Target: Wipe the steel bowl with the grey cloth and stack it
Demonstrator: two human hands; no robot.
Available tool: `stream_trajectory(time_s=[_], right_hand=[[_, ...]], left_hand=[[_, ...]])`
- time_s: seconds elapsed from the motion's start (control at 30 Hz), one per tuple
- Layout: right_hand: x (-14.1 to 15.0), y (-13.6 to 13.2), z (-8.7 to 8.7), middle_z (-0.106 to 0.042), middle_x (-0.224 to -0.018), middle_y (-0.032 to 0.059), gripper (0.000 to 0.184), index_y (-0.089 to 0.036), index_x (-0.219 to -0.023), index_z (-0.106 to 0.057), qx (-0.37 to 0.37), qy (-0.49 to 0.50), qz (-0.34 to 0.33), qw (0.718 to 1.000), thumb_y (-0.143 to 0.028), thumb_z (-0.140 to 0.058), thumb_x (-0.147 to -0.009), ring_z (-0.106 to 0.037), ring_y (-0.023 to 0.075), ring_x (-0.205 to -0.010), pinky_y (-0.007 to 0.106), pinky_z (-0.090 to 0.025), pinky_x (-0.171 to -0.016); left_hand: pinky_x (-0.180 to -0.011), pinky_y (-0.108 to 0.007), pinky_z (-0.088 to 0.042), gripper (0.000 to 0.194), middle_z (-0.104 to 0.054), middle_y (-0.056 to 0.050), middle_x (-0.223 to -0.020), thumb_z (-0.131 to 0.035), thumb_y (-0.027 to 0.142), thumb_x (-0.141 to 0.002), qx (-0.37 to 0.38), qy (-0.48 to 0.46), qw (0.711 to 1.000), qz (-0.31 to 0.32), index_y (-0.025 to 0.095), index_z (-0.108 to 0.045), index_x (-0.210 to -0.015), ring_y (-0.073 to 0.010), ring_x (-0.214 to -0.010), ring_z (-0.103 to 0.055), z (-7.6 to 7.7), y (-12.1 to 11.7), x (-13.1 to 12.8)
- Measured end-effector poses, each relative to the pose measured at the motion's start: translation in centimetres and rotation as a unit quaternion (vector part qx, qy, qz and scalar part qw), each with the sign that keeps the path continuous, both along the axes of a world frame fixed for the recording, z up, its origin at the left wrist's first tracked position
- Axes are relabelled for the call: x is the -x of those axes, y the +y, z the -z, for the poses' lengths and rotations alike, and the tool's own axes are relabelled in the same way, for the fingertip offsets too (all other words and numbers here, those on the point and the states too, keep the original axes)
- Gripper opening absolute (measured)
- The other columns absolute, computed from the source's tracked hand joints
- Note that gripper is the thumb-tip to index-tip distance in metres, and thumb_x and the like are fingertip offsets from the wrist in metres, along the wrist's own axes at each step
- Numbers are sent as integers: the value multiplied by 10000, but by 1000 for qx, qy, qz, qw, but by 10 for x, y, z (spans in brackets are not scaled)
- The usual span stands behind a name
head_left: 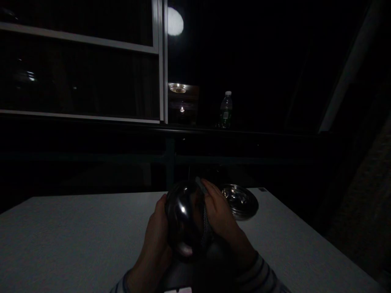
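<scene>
A shiny metal bowl is held up over the near side of the table, its rounded outside facing me. My left hand is closed around its left side. On the right side, my right hand presses a dark grey textured cloth against the bowl, with a corner of it showing above the fingers. The fingertips of both hands are partly hidden behind the bowl. Just beyond my right hand lie stacked metal bowls.
The white table spreads below both hands. A small dark patch marks its far right corner. Behind stands a clear plastic bottle on a dark ledge, beside a window frame. A pale object shows at the bottom edge. The room is very dark.
</scene>
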State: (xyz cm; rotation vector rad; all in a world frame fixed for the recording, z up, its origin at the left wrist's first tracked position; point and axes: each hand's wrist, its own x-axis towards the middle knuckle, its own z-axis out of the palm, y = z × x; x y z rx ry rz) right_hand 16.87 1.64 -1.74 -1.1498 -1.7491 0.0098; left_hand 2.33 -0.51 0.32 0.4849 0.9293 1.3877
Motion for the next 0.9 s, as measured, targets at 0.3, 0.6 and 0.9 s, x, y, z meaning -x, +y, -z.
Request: stream_trajectory(time_s=[0.3,0.6,0.9], right_hand=[[-31,-9,-7,-593,-1134,126,420,-101,-1167,-528,64,-1,149,987,-178,-300,-823,-537,228,-1058,402,-418,-915],[-45,-37,47,-577,-1169,142,419,-89,-1132,-542,74,-26,126,989,-180,-314,-793,-524,236,-1098,418,-410,-938],[-55,-43,61,-598,-1148,104,395,-150,-1130,-547,51,8,119,992,-168,-347,-790,-540,220,-1079,408,-429,-920]], left_hand=[[-494,-250,-444,262,-622,9,-535,-534,409,-727,-33,119,992,14,165,-621,-690,-152,-507,-582,-24,4,24],[-445,-253,-318,533,-526,-25,-406,-406,594,-730,-148,459,870,101,162,-531,-443,-151,-412,-489,-10,18,34],[-491,-256,-291,626,-562,-39,-480,-232,584,-819,-223,638,728,119,171,-560,-482,-161,-491,-529,13,21,17]])
